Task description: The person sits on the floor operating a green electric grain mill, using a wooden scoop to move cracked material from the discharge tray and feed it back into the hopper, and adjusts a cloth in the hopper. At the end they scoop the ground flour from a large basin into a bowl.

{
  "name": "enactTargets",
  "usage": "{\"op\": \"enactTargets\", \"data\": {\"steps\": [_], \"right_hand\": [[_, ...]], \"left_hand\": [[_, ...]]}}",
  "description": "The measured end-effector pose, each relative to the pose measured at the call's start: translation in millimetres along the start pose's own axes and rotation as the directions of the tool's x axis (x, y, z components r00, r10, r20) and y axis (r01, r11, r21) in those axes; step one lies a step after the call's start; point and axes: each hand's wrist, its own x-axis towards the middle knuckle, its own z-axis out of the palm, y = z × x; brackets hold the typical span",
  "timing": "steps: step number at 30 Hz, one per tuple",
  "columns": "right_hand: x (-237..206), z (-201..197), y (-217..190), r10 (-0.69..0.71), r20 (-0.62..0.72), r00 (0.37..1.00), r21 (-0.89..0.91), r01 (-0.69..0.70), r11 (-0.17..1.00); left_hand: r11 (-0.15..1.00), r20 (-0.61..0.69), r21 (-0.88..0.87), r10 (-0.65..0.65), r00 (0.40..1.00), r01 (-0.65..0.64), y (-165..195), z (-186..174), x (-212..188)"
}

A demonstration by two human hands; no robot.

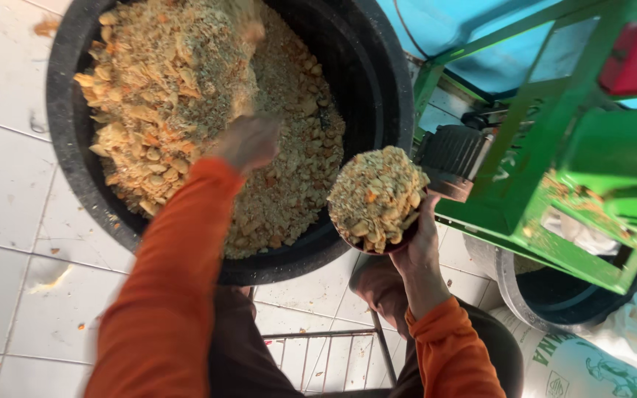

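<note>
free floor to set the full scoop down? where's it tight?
Bare white tile floor left of the black tub. Small tile patch between tub and metal rack. Right is crowded: green machine, bucket, sack beside the right hand.

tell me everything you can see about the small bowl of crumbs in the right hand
The small bowl is round and dark, mostly hidden under a heaped mound of tan, flaky crumbs flecked with green and orange. Only its lower rim shows. The right hand grips it from below and holds it roughly level, over the right edge of the big black tub, which holds the same mix. The green machine frame stands just to its right, not touching it.
</note>
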Motion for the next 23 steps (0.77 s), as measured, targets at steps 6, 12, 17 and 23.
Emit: {"op": "enactTargets", "data": {"steps": [6, 12, 17, 23], "right_hand": [[-17, 25, -5, 0.007, 0.061, 0.998, 0.125, -0.015, 0.992], [-39, 43, -14, -0.059, 0.217, 0.974, 0.182, 0.019, 0.983], [-69, 68, -30, -0.086, 0.275, 0.958, 0.201, 0.03, 0.979], [-133, 91, -58, -0.007, 0.315, 0.949, 0.209, -0.062, 0.976]], "left_hand": [[0.947, -0.435, -0.292, -0.254, 0.864, 0.132, -89, 61, -198], [0.639, -0.213, 0.47, -0.588, 0.78, 0.609, -103, 176, -394], [0.803, -0.596, -0.565, -0.557, 0.579, 0.191, -59, 140, -364], [0.554, -0.586, -0.735, -0.229, 0.777, -0.391, 97, -11, -261]]}}
